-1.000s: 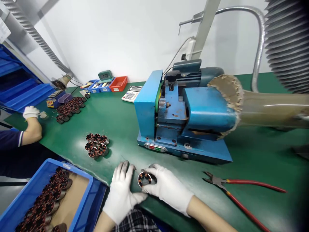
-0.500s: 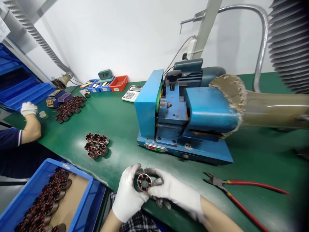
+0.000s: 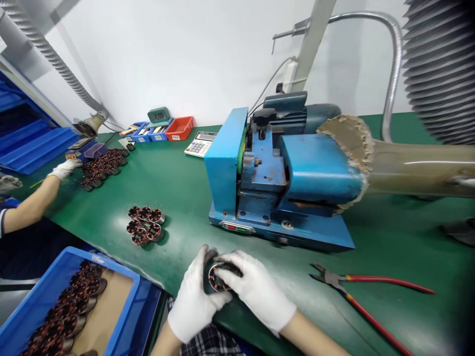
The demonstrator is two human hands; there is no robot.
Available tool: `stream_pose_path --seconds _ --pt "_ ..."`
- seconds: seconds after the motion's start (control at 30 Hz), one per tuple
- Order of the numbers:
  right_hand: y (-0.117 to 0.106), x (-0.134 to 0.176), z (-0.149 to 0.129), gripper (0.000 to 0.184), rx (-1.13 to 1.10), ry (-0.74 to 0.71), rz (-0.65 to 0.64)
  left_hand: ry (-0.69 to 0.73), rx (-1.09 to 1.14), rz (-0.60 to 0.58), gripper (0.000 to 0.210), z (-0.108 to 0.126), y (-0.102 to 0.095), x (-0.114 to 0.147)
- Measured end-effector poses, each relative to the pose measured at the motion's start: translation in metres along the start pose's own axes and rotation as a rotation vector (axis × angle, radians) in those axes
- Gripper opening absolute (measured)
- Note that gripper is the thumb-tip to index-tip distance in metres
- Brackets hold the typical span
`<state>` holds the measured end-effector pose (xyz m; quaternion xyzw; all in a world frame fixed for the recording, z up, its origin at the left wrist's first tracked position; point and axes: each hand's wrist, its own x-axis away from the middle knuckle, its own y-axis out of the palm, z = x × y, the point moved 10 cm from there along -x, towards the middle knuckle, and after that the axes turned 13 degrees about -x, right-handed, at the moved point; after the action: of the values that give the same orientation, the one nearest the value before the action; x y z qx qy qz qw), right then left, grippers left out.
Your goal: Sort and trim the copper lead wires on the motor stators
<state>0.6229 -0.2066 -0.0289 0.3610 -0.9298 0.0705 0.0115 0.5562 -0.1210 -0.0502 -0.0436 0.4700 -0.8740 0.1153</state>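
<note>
A round motor stator (image 3: 214,283) with a metal rim and copper windings is held just above the front edge of the green bench. My left hand (image 3: 193,295), in a white glove with darkened fingertips, is wrapped round its left side. From the right, my gloved right hand (image 3: 260,290) grips it too, its fingers reaching over the stator's face and hiding part of it. A group of several similar stators (image 3: 154,231) stands on the bench to the left of my hands.
A blue motor-driven machine (image 3: 260,198) stands behind my hands. Red-handled cutters (image 3: 334,278) lie at right. A blue bin (image 3: 135,291) of stators is at lower left. A co-worker's gloved hand (image 3: 65,169) is near piled stators (image 3: 102,168); a calculator (image 3: 200,144) lies farther back.
My right hand has shifted from the stator's right side to over its face, covering more of it. The co-worker's hand has moved right, toward the piled stators.
</note>
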Motion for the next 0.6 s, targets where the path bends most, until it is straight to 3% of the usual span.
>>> stream_pose_path --seconds 0.13,0.23,0.33,0.43,0.6 --pt "-0.001 -0.018 -0.027 0.023 0.095 -0.139 -0.001 -0.020 0.035 0.013 0.080 -0.006 -0.001 -0.006" --pt "-0.023 -0.023 -0.013 0.020 -0.137 -0.003 0.081 0.011 -0.038 0.048 0.073 -0.002 -0.004 -0.007" --pt "-0.037 -0.013 0.015 0.035 -0.375 0.180 0.176 0.069 -0.075 0.060 0.070 0.006 -0.006 -0.006" --pt "-0.025 -0.003 0.027 0.042 -0.532 0.235 0.118 0.068 0.004 0.040 0.070 0.008 -0.005 -0.006" --pt "-0.011 0.003 0.037 0.048 -0.844 0.297 0.086 -0.050 0.288 -0.032 0.038 0.001 0.004 -0.006"
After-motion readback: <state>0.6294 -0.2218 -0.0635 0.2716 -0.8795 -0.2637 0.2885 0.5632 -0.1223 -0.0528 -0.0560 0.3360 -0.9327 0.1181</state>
